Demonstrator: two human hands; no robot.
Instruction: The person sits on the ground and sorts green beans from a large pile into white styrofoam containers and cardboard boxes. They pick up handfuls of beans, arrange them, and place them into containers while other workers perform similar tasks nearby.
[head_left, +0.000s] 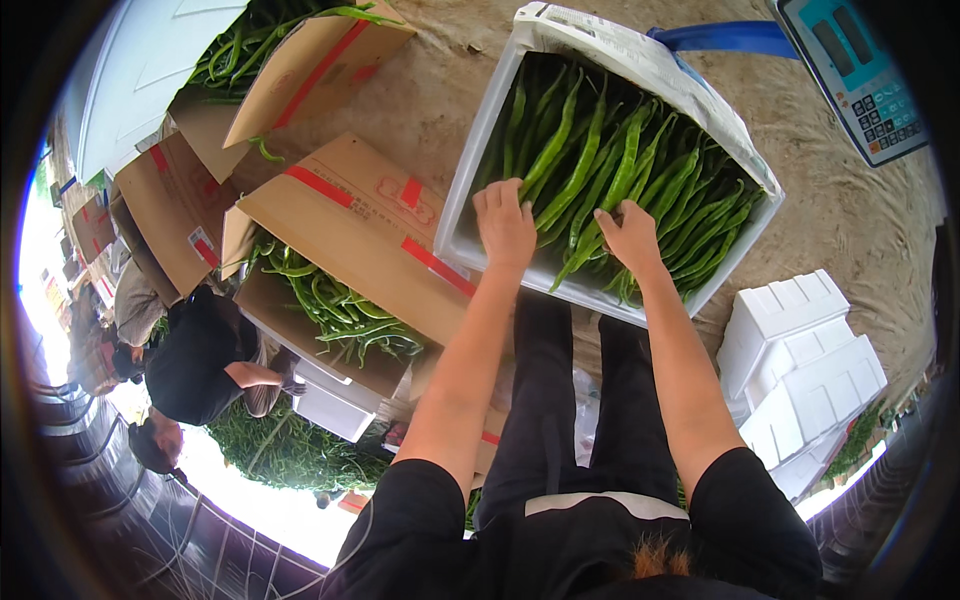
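Observation:
Long green chili peppers (592, 176) lie side by side in a white foam box (463, 199), whose far side is draped with newspaper (637, 45). My left hand (506, 225) is over the box's left part, fingers curled down by the end of a pepper; its fingertips are partly hidden, so a grip is not certain. To its right, my right hand (630, 234) pinches a green pepper between thumb and fingers, low over the near part of the layer. Both wrists cross the near rim of the box.
Left of the box stands an open cardboard carton (360, 202) with loose peppers (337, 307). Another carton (307, 75) of peppers is farther off. An electronic scale (855, 82) on a blue post is at upper right. White foam pieces (802, 367) stack at right. A person (199, 360) bends at left.

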